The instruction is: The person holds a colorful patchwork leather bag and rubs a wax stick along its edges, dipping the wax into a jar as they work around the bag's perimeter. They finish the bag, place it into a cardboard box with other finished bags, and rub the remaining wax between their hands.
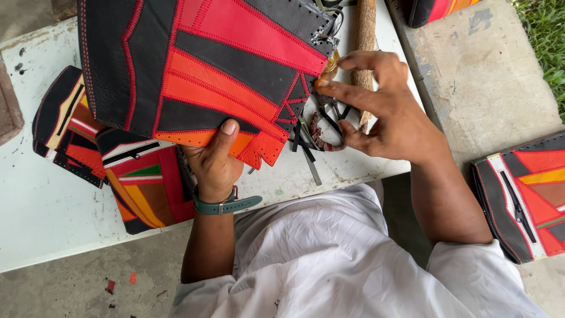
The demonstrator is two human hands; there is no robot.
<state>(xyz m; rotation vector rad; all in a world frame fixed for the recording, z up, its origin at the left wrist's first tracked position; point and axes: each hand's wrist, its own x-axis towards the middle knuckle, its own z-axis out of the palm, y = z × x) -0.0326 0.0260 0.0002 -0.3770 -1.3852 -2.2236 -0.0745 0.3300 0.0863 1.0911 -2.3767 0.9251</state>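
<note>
White cloth of your shirt (329, 253) fills the near edge. Just beyond it, your left hand (215, 159) grips the near hem of the red and black leather panel (200, 65), thumb pressed on top. The panel runs up and away to the far left, its long side lying left to right across the pale table (53, 200). Your right hand (382, 112) is nearer the panel's right edge, fingers pinched shut on a small amber tool (328, 70) touching that edge. Farther off lies a wooden stick (366, 35).
</note>
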